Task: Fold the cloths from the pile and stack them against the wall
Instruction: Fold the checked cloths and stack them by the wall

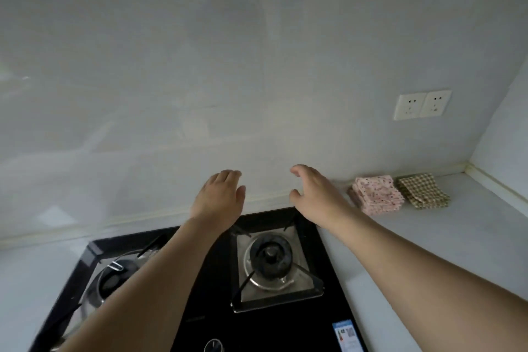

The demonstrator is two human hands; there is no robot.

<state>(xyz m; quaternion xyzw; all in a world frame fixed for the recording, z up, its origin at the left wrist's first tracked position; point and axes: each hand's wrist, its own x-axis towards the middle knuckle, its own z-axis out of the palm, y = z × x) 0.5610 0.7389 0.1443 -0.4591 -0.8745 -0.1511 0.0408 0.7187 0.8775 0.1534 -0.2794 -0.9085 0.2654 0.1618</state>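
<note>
Hands, left hand (pixel 218 194) and right hand (pixel 315 188), hang spread and empty over the stove (pixel 200 280); folded cloths (pixel 375 194) sit stacked at the counter's (pixel 428 237) back edge, tidy against the wall (pixel 257 66).

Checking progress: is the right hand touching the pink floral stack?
Apart. The head view shows the right hand raised over the stove's back edge, with bare counter between it and the pink floral stack.

Sticker (pixel 346 336) w/ QR code on hob (pixel 285 328); text unreadable.
</note>
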